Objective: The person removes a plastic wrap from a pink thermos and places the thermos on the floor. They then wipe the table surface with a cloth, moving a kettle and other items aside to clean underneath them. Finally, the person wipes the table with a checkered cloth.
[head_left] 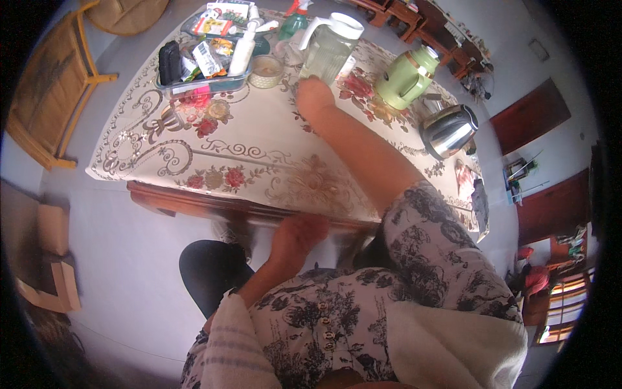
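My right hand (315, 97) reaches far over the table, its fingers curled closed just in front of a clear lidded pitcher (329, 50) with pale liquid. What the fingers hold, if anything, is hidden behind the hand. My left hand (298, 238) is low by the table's near edge, in front of my body. It is blurred, and its fingers are hard to read. Left of the right hand stands a small patterned cup (266, 71). A green thermos jug (407, 78) and a shiny metal kettle (449, 131) stand to the right.
A flowered cloth (253, 142) covers the table. At the far left, a clear plastic tray (194, 89) holds packets, a black case (170, 63) and a white pump bottle (243, 49). Behind is a spray bottle (295, 23). A wooden chair (55, 91) stands left, with cardboard boxes (55, 230) below.
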